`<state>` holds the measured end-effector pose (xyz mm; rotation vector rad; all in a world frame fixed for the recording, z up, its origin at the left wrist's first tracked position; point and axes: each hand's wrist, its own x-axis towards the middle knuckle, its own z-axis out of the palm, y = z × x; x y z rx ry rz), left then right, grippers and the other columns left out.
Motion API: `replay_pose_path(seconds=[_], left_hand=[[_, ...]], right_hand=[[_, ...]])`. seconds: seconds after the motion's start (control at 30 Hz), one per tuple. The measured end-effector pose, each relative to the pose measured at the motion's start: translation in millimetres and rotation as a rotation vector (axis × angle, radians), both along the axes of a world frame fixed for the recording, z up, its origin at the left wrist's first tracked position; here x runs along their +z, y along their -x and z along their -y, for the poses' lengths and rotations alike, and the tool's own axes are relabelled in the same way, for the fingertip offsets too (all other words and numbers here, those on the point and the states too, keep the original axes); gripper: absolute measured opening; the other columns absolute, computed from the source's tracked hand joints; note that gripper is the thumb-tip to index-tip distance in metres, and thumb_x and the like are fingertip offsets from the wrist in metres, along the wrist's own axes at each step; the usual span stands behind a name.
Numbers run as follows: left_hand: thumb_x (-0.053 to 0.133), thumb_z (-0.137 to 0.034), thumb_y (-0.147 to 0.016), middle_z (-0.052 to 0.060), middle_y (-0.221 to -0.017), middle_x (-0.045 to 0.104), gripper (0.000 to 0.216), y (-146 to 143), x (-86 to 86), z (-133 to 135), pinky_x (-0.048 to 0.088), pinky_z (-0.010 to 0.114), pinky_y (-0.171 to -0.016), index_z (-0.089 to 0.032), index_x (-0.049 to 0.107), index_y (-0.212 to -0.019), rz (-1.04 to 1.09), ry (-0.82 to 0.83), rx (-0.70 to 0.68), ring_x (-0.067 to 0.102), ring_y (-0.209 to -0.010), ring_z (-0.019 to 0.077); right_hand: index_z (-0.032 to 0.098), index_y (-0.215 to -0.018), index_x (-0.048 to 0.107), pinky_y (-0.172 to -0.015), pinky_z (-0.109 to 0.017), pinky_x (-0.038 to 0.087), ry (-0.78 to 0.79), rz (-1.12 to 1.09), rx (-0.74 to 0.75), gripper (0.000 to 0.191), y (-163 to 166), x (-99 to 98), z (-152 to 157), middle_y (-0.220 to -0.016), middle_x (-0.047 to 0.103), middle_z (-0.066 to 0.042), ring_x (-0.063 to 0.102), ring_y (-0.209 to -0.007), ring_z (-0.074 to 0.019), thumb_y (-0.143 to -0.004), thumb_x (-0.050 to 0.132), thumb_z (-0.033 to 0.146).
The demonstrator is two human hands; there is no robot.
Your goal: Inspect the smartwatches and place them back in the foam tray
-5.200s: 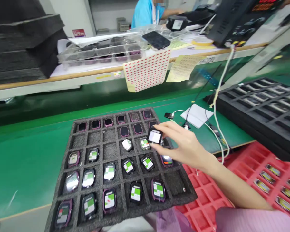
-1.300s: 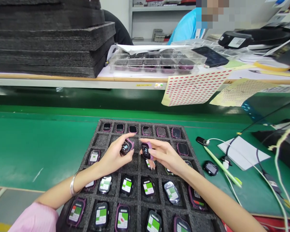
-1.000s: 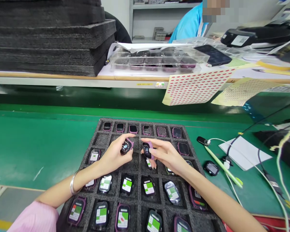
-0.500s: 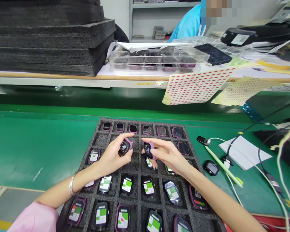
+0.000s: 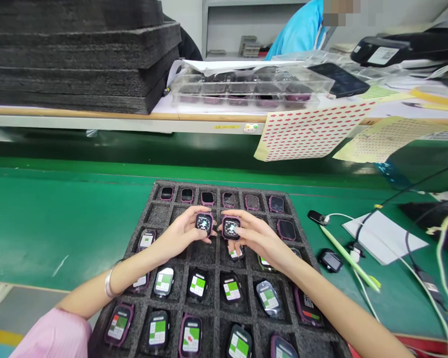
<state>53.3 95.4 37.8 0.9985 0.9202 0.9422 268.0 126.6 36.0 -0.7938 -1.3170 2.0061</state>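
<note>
left watch (image 5: 203, 222), right watch (image 5: 231, 227) now face-up, left hand (image 5: 179, 234), right hand (image 5: 259, 239) clamped on them

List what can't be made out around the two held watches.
Head view:
Screens of left watch (left hand) and right watch (right hand): too small to read.
Tray cells beneath both hands: hidden by them.
Tray's near row: cut off by the bottom edge.

1. Bright, even overhead light; the left hand (image 5: 179, 233) and right hand (image 5: 259, 239) cast only faint, soft shadows on the foam tray (image 5: 155, 216).
2. A pale sheen lies on the green mat (image 5: 59, 223), and glare whitens film on the tray watches (image 5: 268, 297).
3. The centre is sharp and the held watches (image 5: 203, 222) are crisp. The shelf edge (image 5: 97, 121) bows, and the cables (image 5: 446, 258) at the right are smeared.
</note>
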Motion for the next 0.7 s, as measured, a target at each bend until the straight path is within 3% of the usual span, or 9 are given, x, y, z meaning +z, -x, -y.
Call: replay_pose_path(seconds=[0.2,0.7], left_hand=[[0.058,-0.014,-0.073,0.006,-0.101,0.063,0.044,1.2,-1.4,-0.8,0.054,0.041,-0.086,-0.02,0.049,-0.116,0.051,0.019,-0.01,0.063,-0.096,0.0206],[0.06,-0.017,-0.077,0.007,-0.102,0.066,0.037,2.7,-5.8,-1.2,0.057,0.038,-0.08,-0.018,0.052,-0.113,0.066,-0.035,-0.037,0.064,-0.099,0.0226]], right_hand=[[0.018,-0.129,0.048,-0.05,-0.028,0.053,-0.05,0.074,-0.082,0.048,0.3,-1.4,1.5,-0.1,0.067,-0.01,0.069,-0.062,-0.0196,-0.084,0.063,0.024],[0.016,-0.128,0.053,-0.051,-0.029,0.057,-0.074,0.079,-0.083,0.047,-0.5,-5.5,3.6,-0.097,0.071,-0.011,0.07,-0.06,-0.0204,-0.084,0.065,0.026]])
